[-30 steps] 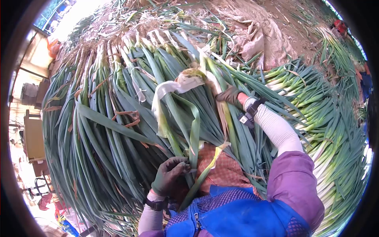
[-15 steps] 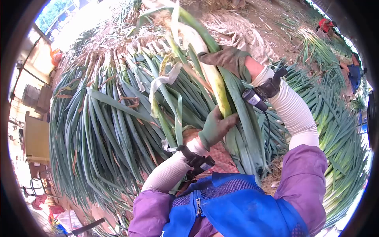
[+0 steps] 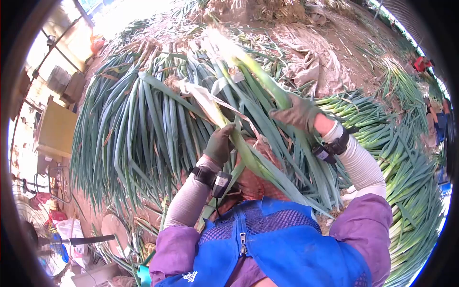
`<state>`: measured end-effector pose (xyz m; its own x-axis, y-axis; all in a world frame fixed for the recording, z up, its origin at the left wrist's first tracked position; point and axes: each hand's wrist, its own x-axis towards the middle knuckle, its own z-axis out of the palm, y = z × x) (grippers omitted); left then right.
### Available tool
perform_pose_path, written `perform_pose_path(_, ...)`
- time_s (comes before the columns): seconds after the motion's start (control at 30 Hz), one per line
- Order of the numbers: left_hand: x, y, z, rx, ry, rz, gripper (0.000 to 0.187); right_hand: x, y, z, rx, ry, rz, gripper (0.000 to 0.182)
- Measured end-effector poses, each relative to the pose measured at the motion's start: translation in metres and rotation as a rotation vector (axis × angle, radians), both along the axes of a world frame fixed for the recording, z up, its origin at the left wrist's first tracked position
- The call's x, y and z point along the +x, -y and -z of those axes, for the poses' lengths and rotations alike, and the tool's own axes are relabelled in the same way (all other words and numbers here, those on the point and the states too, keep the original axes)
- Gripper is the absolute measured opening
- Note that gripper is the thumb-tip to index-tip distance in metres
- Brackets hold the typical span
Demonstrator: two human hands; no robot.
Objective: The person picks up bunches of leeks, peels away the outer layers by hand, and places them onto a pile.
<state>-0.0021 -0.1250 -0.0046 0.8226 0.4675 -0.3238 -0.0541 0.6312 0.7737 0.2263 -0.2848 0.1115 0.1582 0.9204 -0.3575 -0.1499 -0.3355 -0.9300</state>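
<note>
My left hand (image 3: pixel 220 144), in a dark green work glove, is closed round the stalk of a large green onion (image 3: pixel 206 105). Its pale root end points up and left, and its leaves trail down to the right across my lap. Further right, my right hand (image 3: pixel 297 115), gloved too, grips a second green onion (image 3: pixel 260 74) where the stem turns to leaf. That one slants up and left, its white end over the pile. Behind both lies a broad heap of green onions (image 3: pixel 129 124), leaves hanging toward me.
More green onions (image 3: pixel 406 196) are stacked along the right side. A crumpled pale cloth (image 3: pixel 311 55) lies on the ground beyond my right hand. At left stand a yellowish box (image 3: pixel 57 126) and a fan (image 3: pixel 38 225). Another person (image 3: pixel 440 117) is partly visible at the far right.
My hands were close together on crossing stalks; now they are apart, each on a separate onion. My left hand has moved left and up, and my right hand lower. The view has shifted.
</note>
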Motion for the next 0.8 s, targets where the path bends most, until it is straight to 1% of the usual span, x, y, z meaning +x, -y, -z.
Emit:
perform_pose_path(0.03,-0.005,-0.001,0.009,-0.006,-0.016,-0.020,0.025,-0.010,0.000,0.002,-0.060,-0.446,0.149,0.048)
perform_pose_path(0.07,-0.008,0.003,0.011,0.057,-0.055,-0.040,0.027,-0.019,-0.001,0.005,-0.140,-0.794,0.315,0.049)
perform_pose_path(0.13,-0.009,0.013,0.014,0.184,-0.131,-0.078,0.030,-0.031,-0.005,0.036,-0.137,-0.981,0.232,0.051)
perform_pose_path(0.17,-0.008,0.014,0.022,0.224,-0.167,-0.064,0.037,-0.032,-0.012,0.066,-0.074,-0.644,0.066,0.053)
perform_pose_path(0.2,-0.008,0.020,0.009,0.248,-0.168,-0.048,0.043,-0.030,-0.022,0.107,-0.011,-0.303,-0.092,0.056)
perform_pose_path(0.23,-0.010,0.027,-0.017,0.274,-0.168,-0.029,0.049,-0.034,-0.025,0.125,0.041,-0.060,-0.150,0.059)
perform_pose_path(0.27,-0.011,0.030,-0.032,0.300,-0.170,-0.013,0.055,-0.038,-0.028,0.143,0.082,0.191,-0.191,0.063)
perform_pose_path(0.3,-0.005,0.020,-0.011,0.227,-0.023,-0.025,0.062,-0.051,-0.026,0.153,0.113,0.340,-0.141,0.067)
perform_pose_path(0.33,0.001,0.011,0.009,0.145,0.124,-0.028,0.069,-0.086,-0.021,0.097,0.027,0.613,-0.063,0.064)
perform_pose_path(0.37,-0.004,0.013,-0.017,0.031,0.216,-0.076,0.066,-0.124,-0.015,0.036,-0.095,0.863,0.012,0.061)
perform_pose_path(0.4,-0.007,0.013,-0.034,-0.085,0.309,-0.126,0.064,-0.120,-0.018,0.059,-0.114,0.142,-0.025,0.059)
perform_pose_path(0.43,-0.011,0.007,-0.037,0.000,0.292,-0.122,0.066,-0.111,-0.023,0.099,-0.126,-0.579,-0.058,0.056)
perform_pose_path(0.5,-0.021,0.003,-0.055,0.070,0.186,-0.060,0.065,-0.110,-0.025,0.115,0.000,-0.842,-0.055,0.046)
perform_pose_path(0.53,-0.025,-0.001,-0.060,0.105,0.132,-0.028,0.064,-0.115,-0.022,0.099,0.124,-0.382,-0.026,0.039)
perform_pose_path(0.57,-0.026,-0.007,-0.057,0.166,0.091,-0.040,0.058,-0.122,-0.018,0.083,0.243,0.078,0.003,0.031)
perform_pose_path(0.6,-0.028,-0.011,-0.056,0.133,0.110,-0.002,0.056,-0.125,-0.017,0.076,0.355,0.539,0.032,0.023)
perform_pose_path(0.63,-0.032,-0.011,-0.070,0.101,0.129,0.037,0.055,-0.122,-0.020,0.072,0.337,0.570,-0.001,0.012)
perform_pose_path(0.67,-0.034,-0.011,-0.079,0.071,0.150,0.076,0.054,-0.119,-0.018,0.067,0.266,0.448,-0.008,0.014)
perform_pose_path(0.7,-0.035,-0.010,-0.083,0.094,0.197,0.025,0.047,-0.116,-0.016,0.059,0.197,0.327,-0.015,0.017)
perform_pose_path(0.73,-0.037,-0.010,-0.093,0.083,0.225,0.018,0.046,-0.114,-0.016,0.051,0.127,0.207,-0.025,0.020)
perform_pose_path(0.77,-0.038,-0.010,-0.109,0.072,0.254,0.010,0.045,-0.110,-0.020,0.044,0.051,0.367,-0.083,0.026)
perform_pose_path(0.8,-0.039,-0.011,-0.117,0.060,0.282,0.001,0.044,-0.110,-0.018,0.035,0.048,0.397,-0.146,0.030)
